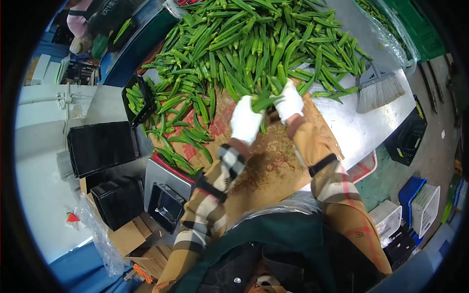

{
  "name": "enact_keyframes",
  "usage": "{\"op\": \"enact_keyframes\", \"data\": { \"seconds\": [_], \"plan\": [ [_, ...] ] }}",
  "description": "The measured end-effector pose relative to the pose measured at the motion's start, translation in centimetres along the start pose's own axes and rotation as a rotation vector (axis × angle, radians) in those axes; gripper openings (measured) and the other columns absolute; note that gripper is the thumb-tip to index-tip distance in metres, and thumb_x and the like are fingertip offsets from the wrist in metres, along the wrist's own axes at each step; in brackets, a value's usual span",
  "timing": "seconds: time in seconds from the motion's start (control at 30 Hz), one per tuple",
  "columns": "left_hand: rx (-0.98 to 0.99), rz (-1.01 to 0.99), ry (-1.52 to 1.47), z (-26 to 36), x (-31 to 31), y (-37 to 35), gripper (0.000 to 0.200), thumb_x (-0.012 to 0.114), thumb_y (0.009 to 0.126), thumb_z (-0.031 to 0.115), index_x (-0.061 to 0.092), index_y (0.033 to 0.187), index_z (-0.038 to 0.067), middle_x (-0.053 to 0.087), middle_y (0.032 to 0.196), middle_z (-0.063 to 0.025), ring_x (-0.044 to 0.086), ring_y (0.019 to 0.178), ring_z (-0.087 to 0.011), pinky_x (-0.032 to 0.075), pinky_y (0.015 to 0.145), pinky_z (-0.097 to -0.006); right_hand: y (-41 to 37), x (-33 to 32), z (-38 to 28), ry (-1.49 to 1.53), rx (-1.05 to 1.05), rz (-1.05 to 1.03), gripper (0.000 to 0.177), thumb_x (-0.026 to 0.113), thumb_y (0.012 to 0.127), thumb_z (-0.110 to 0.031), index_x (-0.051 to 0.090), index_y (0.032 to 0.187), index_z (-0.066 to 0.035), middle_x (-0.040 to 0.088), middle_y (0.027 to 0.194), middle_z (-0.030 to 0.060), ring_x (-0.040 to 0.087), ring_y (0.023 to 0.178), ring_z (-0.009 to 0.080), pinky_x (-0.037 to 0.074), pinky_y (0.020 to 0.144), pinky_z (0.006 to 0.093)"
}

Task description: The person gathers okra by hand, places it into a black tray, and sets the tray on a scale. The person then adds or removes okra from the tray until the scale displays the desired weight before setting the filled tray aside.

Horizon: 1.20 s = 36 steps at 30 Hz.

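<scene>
A big heap of green okra pods (254, 44) covers the far part of the work table. At the heap's near edge, my white-gloved left hand (245, 119) is closed around some okra pods (265, 101) that stick out toward the right. Close beside it, my white-gloved right hand (289, 101) has its fingers curled on okra at the same spot; the glove hides part of what it grips. Under both hands lies a stained brown cardboard sheet (273, 161). Looser pods (188, 139) are scattered on it to the left.
A black tray with okra (138, 100) tilts at the table's left edge. Stacked black trays (103, 149) and an upright black tray (166, 207) stand nearer me. A brush (380, 92) lies on the metal tabletop (337, 115) at right. Another person (80, 22) works at upper left.
</scene>
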<state>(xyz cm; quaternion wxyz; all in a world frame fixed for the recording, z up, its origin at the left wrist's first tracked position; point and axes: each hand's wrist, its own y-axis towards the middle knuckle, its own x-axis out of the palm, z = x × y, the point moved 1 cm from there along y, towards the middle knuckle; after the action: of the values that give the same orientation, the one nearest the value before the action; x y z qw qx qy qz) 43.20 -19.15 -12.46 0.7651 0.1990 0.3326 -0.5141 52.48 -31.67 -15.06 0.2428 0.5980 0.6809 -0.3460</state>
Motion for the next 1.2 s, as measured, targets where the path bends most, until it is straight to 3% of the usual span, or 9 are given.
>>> {"op": "enact_keyframes", "data": {
  "seconds": [0.07,0.23,0.27,0.37,0.47,0.6,0.73,0.97,1.2],
  "plan": [
    [0.026,0.045,0.367,0.9,2.3,-0.6,0.04,0.079,0.078,0.02,0.06,0.11,0.004,0.068,0.097,-0.0212,0.067,0.095,-0.04,0.053,0.083,-0.0481,0.4,1.9,0.0,-0.046,0.029,0.046,0.05,0.071,0.086,-0.025,0.054,0.126,-0.002,0.07,0.106,0.0222,0.069,0.097,0.0428,0.055,0.084,0.047],
    [-0.093,-0.05,0.279,0.0,0.9,0.0,0.042,0.08,0.077,0.017,0.059,0.112,0.005,0.068,0.097,-0.0236,0.066,0.096,-0.043,0.053,0.082,-0.0509,1.7,1.8,2.0,0.144,0.06,-0.093,0.047,0.071,0.085,-0.018,0.054,0.124,0.001,0.072,0.101,0.0236,0.07,0.095,0.0409,0.055,0.084,0.0443],
    [-0.195,-0.048,0.143,0.7,-0.6,-0.6,0.041,0.08,0.079,0.015,0.061,0.113,0.003,0.071,0.097,-0.0174,0.069,0.094,-0.0368,0.054,0.082,-0.0459,1.2,0.8,2.6,0.245,-0.002,-0.11,0.055,0.078,0.08,-0.016,0.054,0.125,0.002,0.073,0.104,0.0231,0.071,0.094,0.0384,0.056,0.084,0.0419],
    [-0.358,-0.357,-0.972,-3.4,-2.7,-2.0,0.039,0.072,0.089,0.005,0.058,0.125,0.003,0.069,0.112,-0.0028,0.067,0.102,-0.0191,0.053,0.092,-0.0356,-2.3,-2.4,3.2,0.8,0.248,-0.606,0.056,0.083,0.076,-0.01,0.06,0.125,0.004,0.074,0.107,0.0125,0.07,0.091,0.0228,0.057,0.081,0.0341],
    [-0.583,-0.555,-1.328,-0.9,-5.2,-5.6,0.049,0.07,0.092,0.004,0.053,0.137,0.005,0.065,0.125,-0.0058,0.063,0.112,-0.0199,0.051,0.098,-0.0374,-8.6,-3.1,2.7,1.115,0.37,-0.827,0.043,0.079,0.085,-0.008,0.064,0.125,0.001,0.073,0.108,0.0094,0.069,0.095,0.0168,0.056,0.083,0.0322],
    [-0.585,-0.556,-1.441,-0.9,-7.8,-10.2,0.056,0.07,0.094,0.009,0.047,0.145,0.006,0.061,0.131,-0.007,0.06,0.12,-0.0212,0.049,0.102,-0.0402,-13.5,-4.8,2.1,1.352,0.465,-0.921,0.039,0.071,0.094,-0.009,0.06,0.131,-0.001,0.068,0.119,0.0084,0.067,0.104,0.0185,0.057,0.089,0.0354],
    [-0.61,-0.556,-1.472,-1.5,-10.9,-13.6,0.043,0.063,0.101,0.02,0.05,0.139,0.007,0.062,0.128,-0.0052,0.062,0.114,-0.0191,0.051,0.1,-0.04,-16.7,-5.1,0.7,1.34,0.456,-1.017,0.04,0.069,0.097,-0.012,0.057,0.134,-0.002,0.066,0.122,0.0069,0.066,0.107,0.0183,0.057,0.089,0.0359],
    [-0.427,-0.288,-1.326,-2.8,-18.5,-19.0,0.051,0.061,0.102,0.024,0.044,0.148,0.008,0.061,0.128,-0.0029,0.06,0.114,-0.015,0.049,0.098,-0.0369,-22.9,-3.2,-6.0,1.235,0.367,-1.161,0.049,0.066,0.1,-0.031,0.048,0.14,-0.01,0.062,0.121,0.0041,0.066,0.102,0.0175,0.06,0.082,0.0386],
    [-0.352,-0.085,-1.2,-5.8,-29.0,-24.8,0.049,0.062,0.101,0.023,0.047,0.144,0.006,0.06,0.129,-0.0031,0.058,0.116,-0.0146,0.047,0.098,-0.0329,-30.5,2.3,-14.5,1.229,0.258,-1.239,0.043,0.066,0.1,-0.032,0.055,0.134,-0.009,0.063,0.122,0.0033,0.062,0.106,0.0145,0.054,0.089,0.0327]
  ]
}}
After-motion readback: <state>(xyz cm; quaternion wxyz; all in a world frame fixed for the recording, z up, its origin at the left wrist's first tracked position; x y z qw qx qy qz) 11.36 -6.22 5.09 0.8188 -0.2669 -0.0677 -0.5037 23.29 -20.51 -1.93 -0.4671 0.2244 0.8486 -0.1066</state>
